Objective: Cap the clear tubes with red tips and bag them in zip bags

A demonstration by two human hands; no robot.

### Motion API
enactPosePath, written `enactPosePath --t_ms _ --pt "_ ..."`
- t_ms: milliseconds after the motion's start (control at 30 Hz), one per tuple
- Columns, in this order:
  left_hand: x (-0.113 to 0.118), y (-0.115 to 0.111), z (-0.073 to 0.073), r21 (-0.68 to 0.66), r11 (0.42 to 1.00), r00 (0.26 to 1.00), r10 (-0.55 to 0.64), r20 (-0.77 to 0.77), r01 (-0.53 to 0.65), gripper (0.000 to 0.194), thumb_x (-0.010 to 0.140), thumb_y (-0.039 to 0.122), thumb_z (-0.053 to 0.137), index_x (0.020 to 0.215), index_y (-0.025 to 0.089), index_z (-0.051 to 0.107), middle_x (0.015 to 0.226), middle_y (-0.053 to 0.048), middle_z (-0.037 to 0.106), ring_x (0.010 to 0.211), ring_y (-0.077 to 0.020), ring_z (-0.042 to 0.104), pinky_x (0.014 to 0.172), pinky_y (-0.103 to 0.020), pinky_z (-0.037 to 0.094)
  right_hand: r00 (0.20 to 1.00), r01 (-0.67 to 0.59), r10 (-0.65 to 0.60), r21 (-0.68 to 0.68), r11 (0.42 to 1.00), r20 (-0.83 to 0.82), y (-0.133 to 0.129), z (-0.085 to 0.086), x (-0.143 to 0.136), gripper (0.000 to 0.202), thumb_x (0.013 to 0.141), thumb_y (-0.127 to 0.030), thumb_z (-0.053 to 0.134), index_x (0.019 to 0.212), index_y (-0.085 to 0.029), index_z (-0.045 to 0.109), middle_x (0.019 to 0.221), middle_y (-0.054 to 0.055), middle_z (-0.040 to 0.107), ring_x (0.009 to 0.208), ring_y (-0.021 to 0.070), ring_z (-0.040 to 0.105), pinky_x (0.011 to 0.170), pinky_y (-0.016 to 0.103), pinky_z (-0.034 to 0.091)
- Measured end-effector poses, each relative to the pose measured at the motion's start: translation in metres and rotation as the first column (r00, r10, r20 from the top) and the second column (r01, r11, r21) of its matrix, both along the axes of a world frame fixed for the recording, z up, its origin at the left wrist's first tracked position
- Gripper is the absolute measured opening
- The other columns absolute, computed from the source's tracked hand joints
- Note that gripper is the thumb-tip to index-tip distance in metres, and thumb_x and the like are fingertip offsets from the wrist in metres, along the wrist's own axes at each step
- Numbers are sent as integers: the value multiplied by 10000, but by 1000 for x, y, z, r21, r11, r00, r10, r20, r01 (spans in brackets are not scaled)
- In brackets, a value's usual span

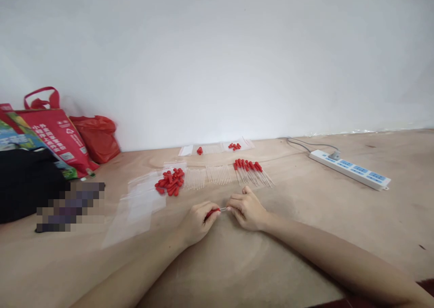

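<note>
Pinched in my left hand is a red rubber dropper bulb. My right hand has its fingers closed on a thin clear tube, which bridges the gap between the hands and meets the bulb's mouth. How far the tube sits inside the bulb cannot be made out. Beyond my left hand lies a pile of loose red bulbs on clear plastic bags. Two groups of bare clear tubes, a left one and a right one, lie beside it. Past my right hand, several droppers with red bulbs are lined up.
Flat plastic bags spread at the left. Near the wall, a small bulb cluster and another rest on bags. A white power strip lies right. Red bags and black cloth occupy the far left.
</note>
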State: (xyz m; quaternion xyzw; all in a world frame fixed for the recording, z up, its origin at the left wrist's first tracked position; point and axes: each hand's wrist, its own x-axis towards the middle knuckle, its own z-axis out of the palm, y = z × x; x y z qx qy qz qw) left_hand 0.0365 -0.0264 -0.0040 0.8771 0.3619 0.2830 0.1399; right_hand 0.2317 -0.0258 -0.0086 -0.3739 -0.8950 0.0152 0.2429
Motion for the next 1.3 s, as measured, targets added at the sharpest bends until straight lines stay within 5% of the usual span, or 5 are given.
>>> enactPosePath --t_ms 467,733,900,1033,1300 --pt "1 4 -2 38 995 995 -89 -38 91 220 856 254 371 808 169 568 726 -40 594 664 -138 546 618 -242 430 999 -26 20 -169 985 -32 2 -1 -7 208 854 -206 386 751 -177 565 707 13 619 671 125 522 662 264 259" --pt "-11 17 0 45 989 990 -141 -22 142 184 837 284 461 882 199 618 801 -33 652 766 -159 582 708 -272 451 993 -75 87 -146 986 78 0 20 2 169 814 -244 464 801 -203 628 779 26 621 731 143 534 657 263 305" --pt "-15 19 -2 34 996 996 84 24 -85 376 787 257 525 1153 195 469 1057 -73 567 924 -182 541 816 -333 436 952 234 -279 -290 928 -125 35 23 30 201 805 -211 433 807 -184 632 776 24 646 687 133 557 615 228 349" --pt "-14 20 -2 17 998 997 60 -57 -59 176 797 227 487 936 174 582 961 -68 574 901 -186 535 807 -333 431 708 611 -685 -339 715 -169 77 18 52 219 798 -249 444 922 -150 594 831 66 650 735 159 575 619 231 359" --pt "-13 21 -1 2 999 996 45 -75 -45 161 801 226 480 913 175 584 944 -65 567 876 -188 523 783 -339 424 608 747 -794 -324 581 -22 102 3 48 234 796 -276 442 980 -169 541 885 86 643 826 209 581 648 264 345"
